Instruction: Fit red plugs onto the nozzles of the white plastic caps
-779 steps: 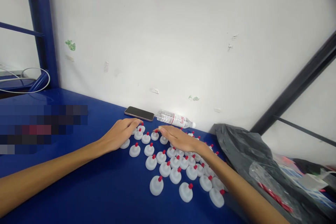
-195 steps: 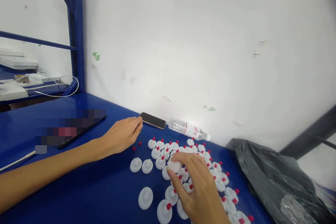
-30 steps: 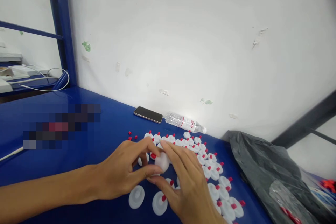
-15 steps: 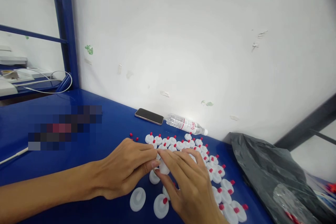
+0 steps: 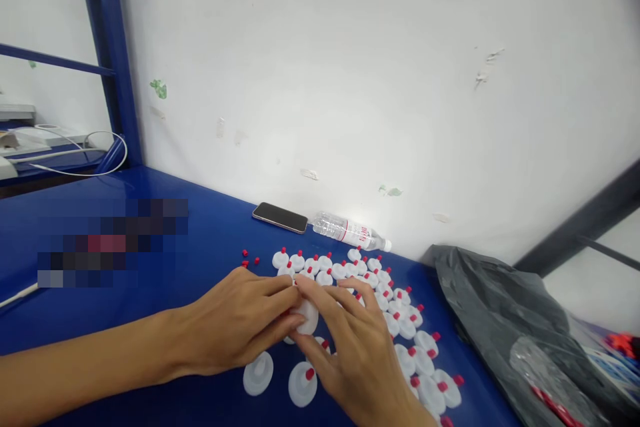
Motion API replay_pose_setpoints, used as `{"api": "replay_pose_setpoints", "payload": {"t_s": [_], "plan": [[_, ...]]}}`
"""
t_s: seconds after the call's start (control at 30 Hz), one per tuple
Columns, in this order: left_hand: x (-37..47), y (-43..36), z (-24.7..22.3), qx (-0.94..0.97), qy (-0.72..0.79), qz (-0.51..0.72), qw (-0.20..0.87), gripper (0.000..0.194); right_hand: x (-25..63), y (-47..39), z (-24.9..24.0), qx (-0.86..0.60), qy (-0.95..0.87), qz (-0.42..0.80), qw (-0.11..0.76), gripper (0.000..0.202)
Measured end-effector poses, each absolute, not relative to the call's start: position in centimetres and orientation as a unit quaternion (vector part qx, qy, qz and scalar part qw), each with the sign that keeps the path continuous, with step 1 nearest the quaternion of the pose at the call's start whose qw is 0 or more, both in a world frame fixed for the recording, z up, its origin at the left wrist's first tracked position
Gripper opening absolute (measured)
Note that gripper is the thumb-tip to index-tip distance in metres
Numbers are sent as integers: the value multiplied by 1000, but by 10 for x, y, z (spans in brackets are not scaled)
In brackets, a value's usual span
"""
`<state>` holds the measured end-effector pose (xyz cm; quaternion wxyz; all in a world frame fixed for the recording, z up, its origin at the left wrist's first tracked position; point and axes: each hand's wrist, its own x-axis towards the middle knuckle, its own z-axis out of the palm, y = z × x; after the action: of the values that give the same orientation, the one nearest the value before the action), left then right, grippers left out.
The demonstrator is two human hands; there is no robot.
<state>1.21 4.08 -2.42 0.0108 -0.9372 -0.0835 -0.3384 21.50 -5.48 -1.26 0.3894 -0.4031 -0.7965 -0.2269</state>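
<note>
Left hand [image 5: 230, 323] has come across from beside the phone [image 5: 280, 217] since the earlier frame, and now meets your right hand [image 5: 357, 353] on the near side of the bottle [image 5: 350, 230]. Held disc [image 5: 309, 318] sits between them, nearer you than the bottle. Your right thumb and fingers are drawn in around it, a small gap spanned by the disc. Left fingers are bent and nearly closed at its edge; what they pinch is hidden, perhaps something red, but you can't be sure.

Step in hand, by my reading: two-handed work at the disc's edge. It calls for a steady right grip and small left-finger movements.

Materials: the discs look like smooth, milky plastic, round with a raised nub. Capped discs [image 5: 303, 388] spread nearer you than the bottle, with stubby red tips; one bare disc [image 5: 258, 375] lies nearer and left of it. Loose red bits [image 5: 245, 253] lie left of the bottle; crinkled dark plastic [image 5: 480, 307] right of it
</note>
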Motion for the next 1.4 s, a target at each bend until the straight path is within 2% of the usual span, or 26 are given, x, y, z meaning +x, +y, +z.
{"api": "replay_pose_setpoints", "payload": {"t_s": [0.1, 0.2, 0.3, 0.37, 0.47, 0.57, 0.67, 0.8, 0.97, 1.13, 1.27, 1.4], "plan": [[13, 39, -24, -935, -76, -345, -10, 29, 211, -56, -11, -414, -791, -236, 385, 32], [15, 36, -23, -926, -92, -346, -122, 32, 211, -57, -7, -415, -786, -267, 372, 31], [13, 40, -17, -906, -160, -350, -179, 47, 222, -57, -3, -410, -775, -304, 374, 30], [9, 51, -12, -889, -232, -358, -166, 52, 237, -57, 0, -437, -744, -333, 380, 31], [3, 76, -9, -873, -318, -346, -127, 50, 261, -55, 1, -498, -694, -331, 401, 25], [2, 97, -18, -881, -365, -288, -92, 43, 268, -53, -4, -532, -697, -255, 408, 13], [4, 103, -30, -887, -393, -232, -66, 39, 260, -53, -12, -536, -733, -178, 379, 7], [4, 98, -35, -894, -409, -179, -44, 36, 253, -55, -17, -533, -762, -112, 352, 7], [5, 94, -25, -901, -407, -142, -39, 19, 259, -58, -7, -559, -755, -56, 339, 11], [4, 96, -20, -901, -415, -124, -26, 12, 262, -62, -1, -560, -777, 16, 286, 9], [2, 97, -22, -904, -409, -122, -11, 18, 263, -63, -9, -567, -785, 31, 248, 4], [2, 97, -23, -906, -404, -123, -7, 18, 265, -61, -13, -547, -799, 5, 252, 4]]}}
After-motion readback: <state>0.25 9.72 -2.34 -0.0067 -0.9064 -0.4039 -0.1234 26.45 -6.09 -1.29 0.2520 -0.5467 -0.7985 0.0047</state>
